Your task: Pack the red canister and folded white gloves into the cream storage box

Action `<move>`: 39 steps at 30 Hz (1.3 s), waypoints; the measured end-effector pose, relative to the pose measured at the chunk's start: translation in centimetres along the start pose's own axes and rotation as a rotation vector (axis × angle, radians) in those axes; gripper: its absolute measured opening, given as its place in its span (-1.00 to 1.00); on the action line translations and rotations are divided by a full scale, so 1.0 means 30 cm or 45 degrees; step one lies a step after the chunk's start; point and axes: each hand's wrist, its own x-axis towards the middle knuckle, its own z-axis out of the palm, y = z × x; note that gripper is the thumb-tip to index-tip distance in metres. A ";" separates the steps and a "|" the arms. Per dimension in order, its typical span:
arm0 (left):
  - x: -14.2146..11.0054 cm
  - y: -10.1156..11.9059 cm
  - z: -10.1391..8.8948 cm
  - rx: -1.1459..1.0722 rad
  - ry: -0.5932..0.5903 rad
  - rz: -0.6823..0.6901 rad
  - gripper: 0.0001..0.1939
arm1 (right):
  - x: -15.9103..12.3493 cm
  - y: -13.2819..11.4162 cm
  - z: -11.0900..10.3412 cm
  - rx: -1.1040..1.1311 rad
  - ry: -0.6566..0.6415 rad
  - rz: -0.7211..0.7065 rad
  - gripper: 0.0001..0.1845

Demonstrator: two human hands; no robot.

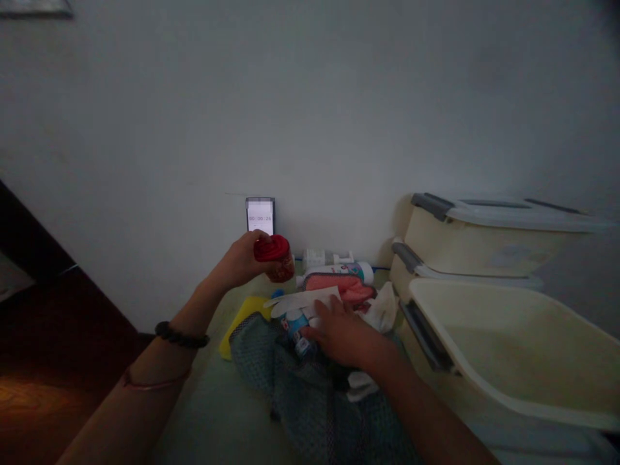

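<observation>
Dial centred on my right hand [341, 332], 12 o'clock toward the wall [339, 129].

Left hand [239, 261]: between 10 and 11. Thumb and fingers curled round a red cylinder [282, 270], part-open only to its width; firm hold. Cylinder sits near the wall side of the pile, slightly tilted; contact with the surface below cannot be told.

Right hand: palm down over the pile, fingers spread a little and bent, touching a white flat item [303, 300]. Whether I grip it, cannot tell; fingertips partly hidden.

Around it: bottle with blue label [293, 323] at 9, partly under the white item; yellow piece [242, 320], also 9, further out; grey-green cloth [261, 361] spread from 6 to 9. Pink cloth [334, 284] with grey edging at 12, a white bottle [364, 271] lying just behind it; clear pump bottle [317, 258] on its side nearer the wall, between 11 and 12. Pale cloth [386, 310] at 2.

Phone [260, 216] upright at 11, display 00:00:26, beyond the cylinder. Open cream bin [508, 400] at 3; lidded bin [475, 242] at 2, behind it.
</observation>
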 end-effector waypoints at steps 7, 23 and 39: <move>-0.006 0.022 0.007 -0.149 -0.020 -0.125 -0.48 | 0.050 -0.005 0.065 0.151 0.001 -0.181 -0.35; 0.020 -0.107 0.063 -0.012 -0.318 0.067 -0.40 | 0.084 0.004 0.025 -0.061 0.486 0.319 -0.42; 0.003 -0.051 0.053 0.338 -0.253 0.174 -0.34 | -0.076 -0.055 -0.004 -0.186 0.282 0.010 -0.37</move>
